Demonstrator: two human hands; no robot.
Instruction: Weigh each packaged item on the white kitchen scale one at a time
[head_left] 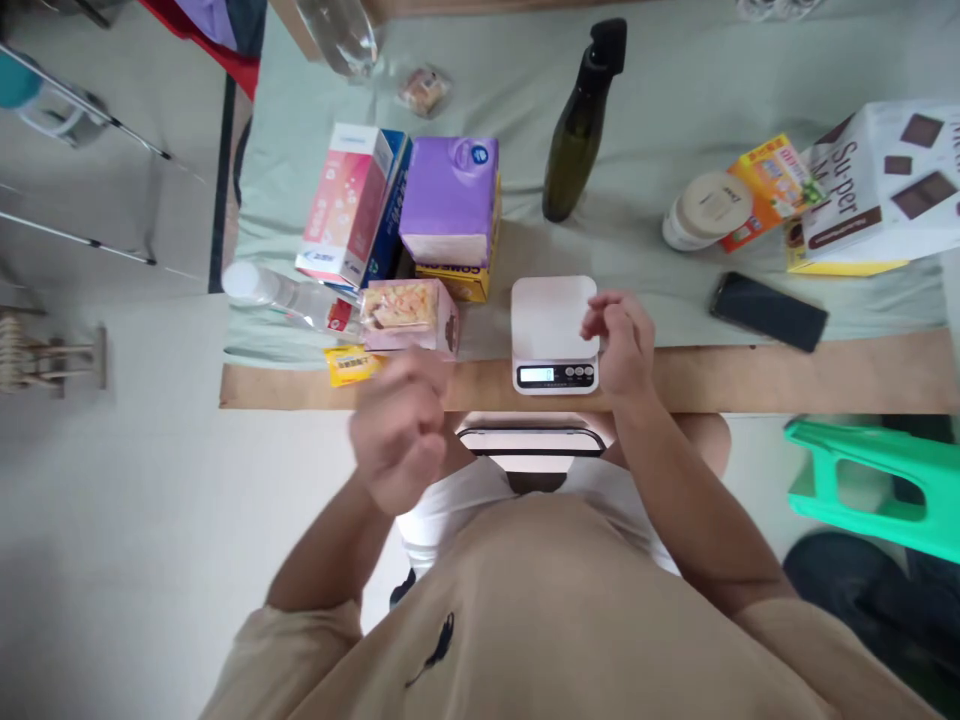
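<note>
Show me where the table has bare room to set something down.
Bare green cloth lies between the white digital scale and the black phone. The left side is crowded around the purple tissue box and pink carton.

Person, viewed from a head-worn camera: is wearing a beige short-sleeved T-shirt (540, 610) in plain fabric, its sleeves ending above the elbows and leaving both forearms bare. A small dark printed emblem (435, 648) is showing on the chest of the shirt, slim and elongated in outline, its detail too small to make out. The left hand (401, 435) and the right hand (622, 342) are both showing bare, with no glove, watch or ring appearing on either.
</note>
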